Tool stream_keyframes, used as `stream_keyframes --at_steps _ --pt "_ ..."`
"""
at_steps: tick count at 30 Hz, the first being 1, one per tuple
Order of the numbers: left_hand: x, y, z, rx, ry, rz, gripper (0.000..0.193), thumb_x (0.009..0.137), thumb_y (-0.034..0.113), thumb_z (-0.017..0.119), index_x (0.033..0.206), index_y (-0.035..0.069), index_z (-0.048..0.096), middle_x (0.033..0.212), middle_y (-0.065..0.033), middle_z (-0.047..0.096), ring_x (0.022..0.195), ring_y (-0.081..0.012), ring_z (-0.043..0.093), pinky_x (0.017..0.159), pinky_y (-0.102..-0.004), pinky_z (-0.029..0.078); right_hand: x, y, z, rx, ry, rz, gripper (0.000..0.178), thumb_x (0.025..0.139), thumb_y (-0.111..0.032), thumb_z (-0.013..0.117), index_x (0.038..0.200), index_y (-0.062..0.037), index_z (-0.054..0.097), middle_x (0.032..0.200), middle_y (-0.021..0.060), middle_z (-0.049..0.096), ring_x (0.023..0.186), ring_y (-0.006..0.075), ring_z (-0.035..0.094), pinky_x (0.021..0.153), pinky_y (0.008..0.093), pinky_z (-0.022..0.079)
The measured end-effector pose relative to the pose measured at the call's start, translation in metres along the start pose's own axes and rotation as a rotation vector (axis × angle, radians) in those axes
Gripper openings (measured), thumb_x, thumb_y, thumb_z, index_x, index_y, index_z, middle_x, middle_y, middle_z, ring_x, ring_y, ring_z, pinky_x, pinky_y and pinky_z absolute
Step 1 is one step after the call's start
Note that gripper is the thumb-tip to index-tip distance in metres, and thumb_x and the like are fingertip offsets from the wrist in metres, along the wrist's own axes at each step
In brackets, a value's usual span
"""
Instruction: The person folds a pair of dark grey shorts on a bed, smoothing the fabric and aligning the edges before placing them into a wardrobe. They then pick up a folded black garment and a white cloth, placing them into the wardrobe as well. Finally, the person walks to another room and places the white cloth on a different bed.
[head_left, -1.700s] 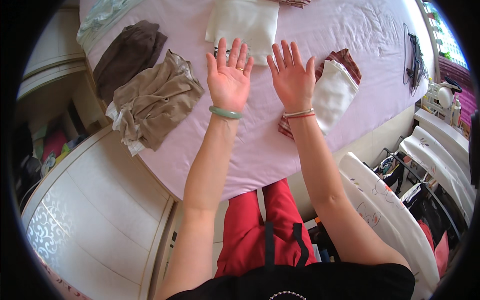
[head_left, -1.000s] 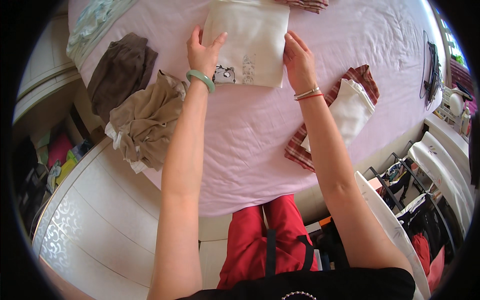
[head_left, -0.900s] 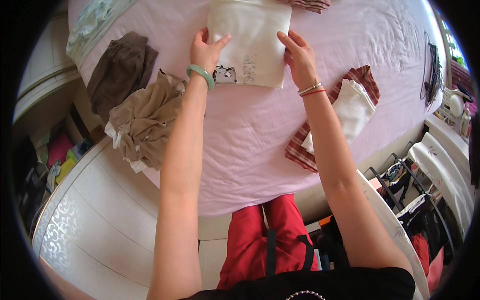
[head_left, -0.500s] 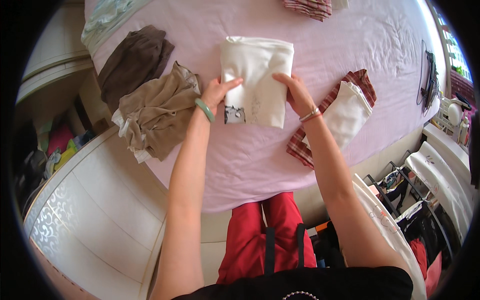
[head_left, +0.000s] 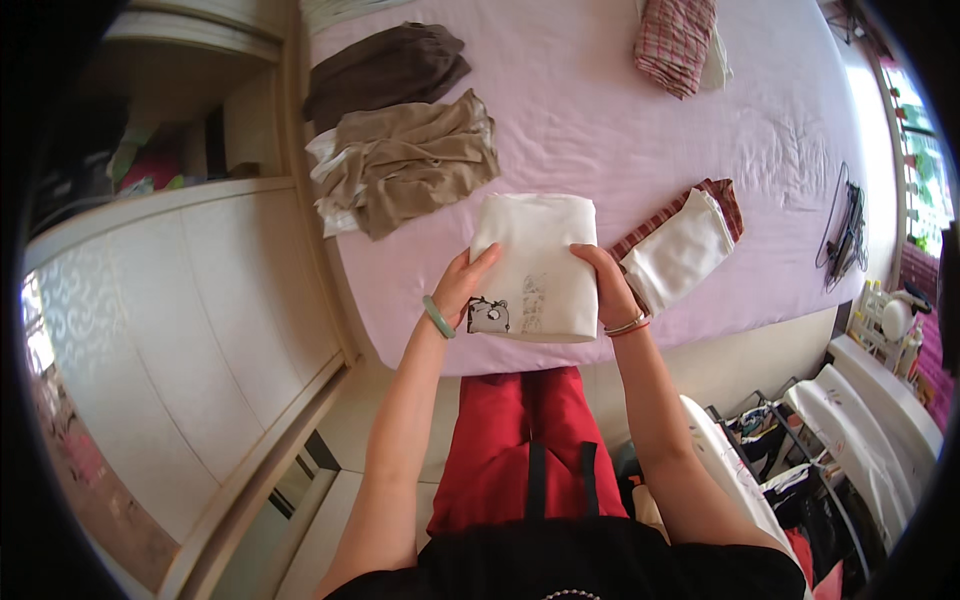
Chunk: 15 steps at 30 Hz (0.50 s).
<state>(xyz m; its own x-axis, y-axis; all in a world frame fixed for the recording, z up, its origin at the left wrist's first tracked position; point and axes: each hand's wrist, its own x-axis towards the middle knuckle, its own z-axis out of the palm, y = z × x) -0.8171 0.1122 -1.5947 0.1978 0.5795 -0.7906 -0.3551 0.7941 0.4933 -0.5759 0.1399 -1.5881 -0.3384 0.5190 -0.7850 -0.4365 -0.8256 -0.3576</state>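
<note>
Between my two hands is a folded white garment (head_left: 545, 250) with a small grey cartoon figure and faint print near its lower edge. My left hand (head_left: 468, 283) grips its left side, thumb on top and fingers underneath. On the opposite side my right hand (head_left: 609, 288) grips it the same way. The garment is held over the front part of the bed, its underside hidden. To the right of my right hand lies a folded white piece (head_left: 688, 255) on a red checked cloth (head_left: 728, 200). A crumpled tan garment (head_left: 415, 160) lies to the left.
A dark brown garment (head_left: 385, 75) lies beyond the tan one on the pink bed sheet (head_left: 570, 110). Folded red checked clothing (head_left: 676, 50) is at the far side. Black hangers (head_left: 850, 230) rest near the right edge. A white cabinet (head_left: 200, 320) stands left; a clothes rack (head_left: 800, 420) stands right.
Both hands have drawn the folded white garment nearer to me, still gripping its sides. The view has shifted, so the bed and the other clothes appear in different places.
</note>
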Motion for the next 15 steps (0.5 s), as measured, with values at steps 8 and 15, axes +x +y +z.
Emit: stream_keyframes --at_steps 8,15 --pt "-0.169 0.024 0.015 -0.262 -0.012 0.374 0.062 0.101 0.047 0.05 0.143 0.001 0.045 0.133 -0.0076 0.058 0.119 -0.0184 0.057 0.1 -0.0348 0.046 -0.089 -0.024 0.076 -0.449 -0.249 -0.186 0.034 0.093 -0.02 0.058 0.121 0.0011 0.057 0.104 0.0102 0.065 0.092 0.017 0.065 0.078 0.0324 0.055" --pt "-0.226 0.006 -0.003 -0.993 -0.408 0.713 0.076 0.1 0.066 0.032 0.153 0.012 0.033 0.149 -0.0082 0.047 0.133 -0.0258 0.049 0.11 -0.0425 0.042 -0.177 -0.034 0.182 -0.299 -0.573 -0.015 0.035 0.093 -0.019 0.057 0.121 0.0027 0.059 0.106 0.0094 0.068 0.092 0.0152 0.066 0.08 0.029 0.055"
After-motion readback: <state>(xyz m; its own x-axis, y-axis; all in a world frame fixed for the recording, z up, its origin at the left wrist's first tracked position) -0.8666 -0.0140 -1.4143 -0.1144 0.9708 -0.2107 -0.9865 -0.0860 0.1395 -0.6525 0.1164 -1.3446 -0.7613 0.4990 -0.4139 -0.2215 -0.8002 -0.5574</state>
